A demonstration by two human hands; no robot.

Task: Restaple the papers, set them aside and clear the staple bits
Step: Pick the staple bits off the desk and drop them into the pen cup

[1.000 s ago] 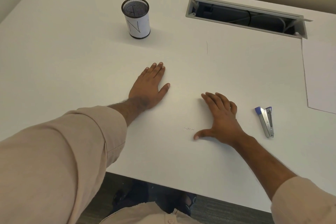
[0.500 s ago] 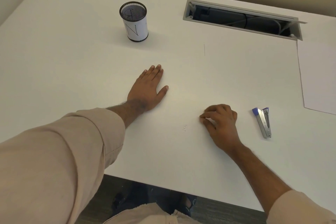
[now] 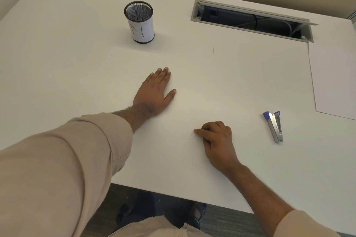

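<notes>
Head view looks down on a white table (image 3: 77, 63) from the seat of the person working at it. Their left hand (image 3: 154, 92) lies flat, palm down, on the middle of the tabletop, with its fingers straight and close together and the thumb spread to the side. Their right hand (image 3: 215, 138) rests nearer the front edge, fingers curled under, with the fingertips (image 3: 197, 131) bunched and touching the surface beside a few tiny staple bits (image 3: 192, 135); these are too small to tell whether any of them is pinched. Both forearms come out of rolled beige sleeves (image 3: 67, 159). A small stapler (image 3: 274, 126), silver with blue ends, lies on its side toward the right edge, apart from the right hand. Farther right, the white papers (image 3: 335, 79) lie flat at the right edge, partly cut off by the frame, with one corner pointing toward the stapler. Toward the back left of the table stands a black mesh pen cup (image 3: 139, 22) wrapped in white paper bearing a hand-drawn letter N. Along the back edge, right of centre, a grey cable slot (image 3: 250, 20) opens into the tabletop, with dark cables visible inside. A thin pencil-like mark (image 3: 213, 52) shows on the surface between the slot and the hands.
</notes>
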